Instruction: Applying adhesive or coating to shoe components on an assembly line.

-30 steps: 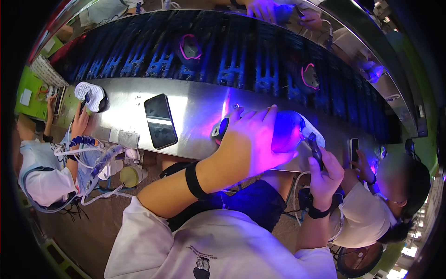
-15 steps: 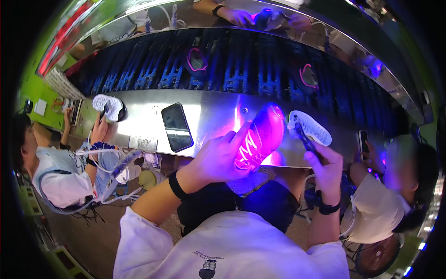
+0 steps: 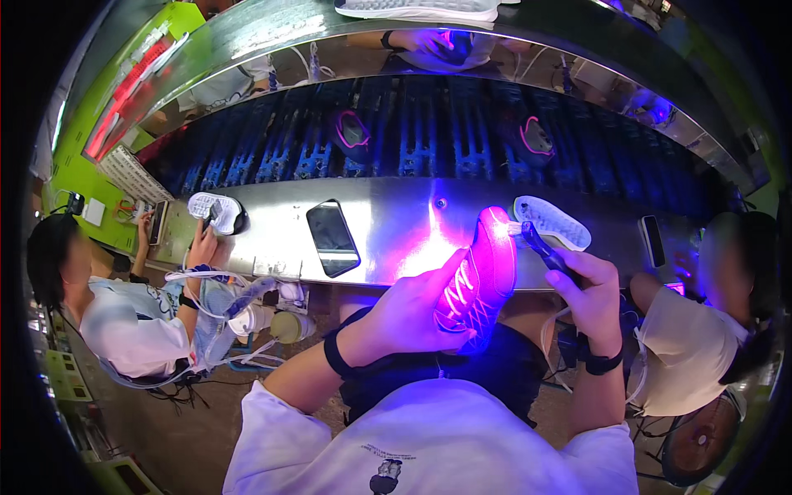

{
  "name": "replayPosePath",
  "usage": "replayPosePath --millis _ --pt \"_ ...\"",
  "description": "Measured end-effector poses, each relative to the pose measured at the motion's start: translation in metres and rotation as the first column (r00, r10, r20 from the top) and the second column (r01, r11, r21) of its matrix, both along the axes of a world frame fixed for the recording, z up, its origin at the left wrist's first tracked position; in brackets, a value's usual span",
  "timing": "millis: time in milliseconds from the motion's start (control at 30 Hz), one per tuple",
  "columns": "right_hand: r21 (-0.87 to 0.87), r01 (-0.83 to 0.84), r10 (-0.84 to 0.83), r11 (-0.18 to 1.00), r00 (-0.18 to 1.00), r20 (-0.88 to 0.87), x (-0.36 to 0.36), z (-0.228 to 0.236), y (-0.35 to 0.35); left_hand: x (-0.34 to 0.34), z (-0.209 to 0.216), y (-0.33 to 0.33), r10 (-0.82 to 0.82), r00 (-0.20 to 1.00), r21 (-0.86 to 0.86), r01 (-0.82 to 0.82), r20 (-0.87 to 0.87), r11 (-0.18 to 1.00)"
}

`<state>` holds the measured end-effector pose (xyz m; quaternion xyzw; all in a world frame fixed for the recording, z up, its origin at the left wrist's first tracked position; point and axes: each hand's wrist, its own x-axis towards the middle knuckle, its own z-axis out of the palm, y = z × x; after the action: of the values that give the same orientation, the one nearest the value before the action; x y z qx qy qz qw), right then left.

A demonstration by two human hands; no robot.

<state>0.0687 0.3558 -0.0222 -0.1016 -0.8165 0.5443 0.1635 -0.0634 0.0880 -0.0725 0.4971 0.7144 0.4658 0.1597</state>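
Left hand (image 3: pixel 412 299) curled round pink-lit shoe (image 3: pixel 497 262) over table's near edge, toe pointing away, apparently to bare toe side to brush. Right hand (image 3: pixel 591 285) closed on brush (image 3: pixel 540 246), handle pinched pen-like, likely for control; tip seemingly touching toe. White sole (image 3: pixel 554 219) just beyond brush, perhaps for easy reach. Phone (image 3: pixel 332 238) left on table (image 3: pixel 384 202), apart from work. Rollers (image 3: pixel 421 140) beyond.

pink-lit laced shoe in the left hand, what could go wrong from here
The pink-lit laced shoe could twist in the left hand, since its toe, by the black-handled brush, juts clear of the hand. The brush might also bump the white oblong sole close behind it.
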Motion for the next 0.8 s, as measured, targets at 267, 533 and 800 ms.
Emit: replayPosePath --millis 267,533,800 --pt "0.031 -0.034 0.033 0.999 0.998 0.046 0.002 0.001 0.011 0.006 0.016 0.01 -0.07 0.967 -0.028 0.079 0.246 0.996" --pt "-0.091 -0.045 0.049 0.995 0.998 0.049 0.006 -0.025 0.027 0.006 0.024 0.033 -0.038 0.809 -0.038 0.074 0.586 0.997" --pt "-0.027 -0.071 0.073 0.997 0.994 0.083 0.014 -0.046 0.045 0.004 0.012 0.049 0.076 0.66 -0.148 0.055 0.748 0.987"
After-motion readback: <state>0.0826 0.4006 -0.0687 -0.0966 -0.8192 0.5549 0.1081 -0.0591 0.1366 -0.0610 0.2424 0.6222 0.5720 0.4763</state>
